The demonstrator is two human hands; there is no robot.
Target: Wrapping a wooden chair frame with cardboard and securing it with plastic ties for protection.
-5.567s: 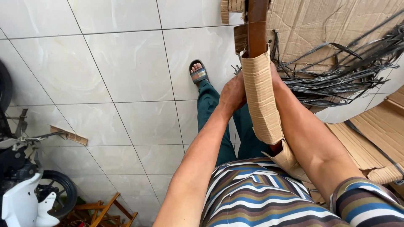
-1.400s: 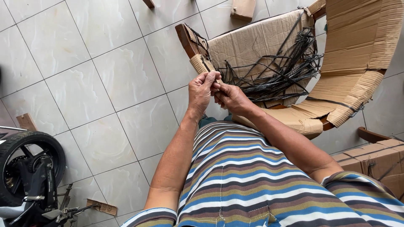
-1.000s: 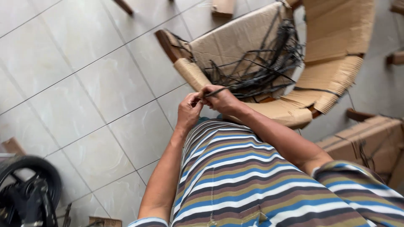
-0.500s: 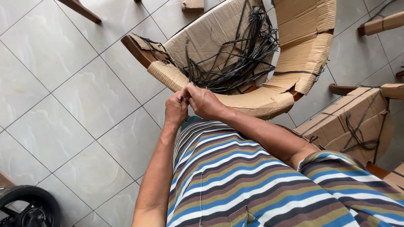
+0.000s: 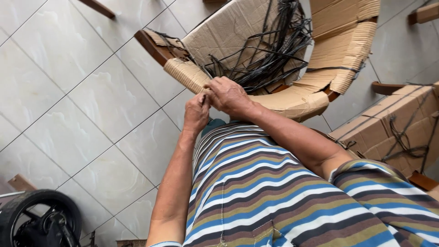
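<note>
While both hands meet near the upper middle of the head view, the left hand (image 5: pixel 196 113) is curled shut with its fingers pinched at the end of a cardboard-wrapped chair arm (image 5: pixel 186 74); what exactly they pinch is too small to tell. Touching it from the right, the right hand (image 5: pixel 227 94) closes over the same end of the wrapping, fingers bent down onto the corrugated cardboard. Just behind the hands, a tangle of black plastic straps (image 5: pixel 270 55) lies in the seat of the cardboard-wrapped chair (image 5: pixel 338 41). At right, a second cardboard-wrapped piece (image 5: pixel 388 128) carries more black strapping. White floor tiles (image 5: pixel 73 91) fill the left side, and a black wheel (image 5: pixel 39 222) sits in the lower left corner.
</note>
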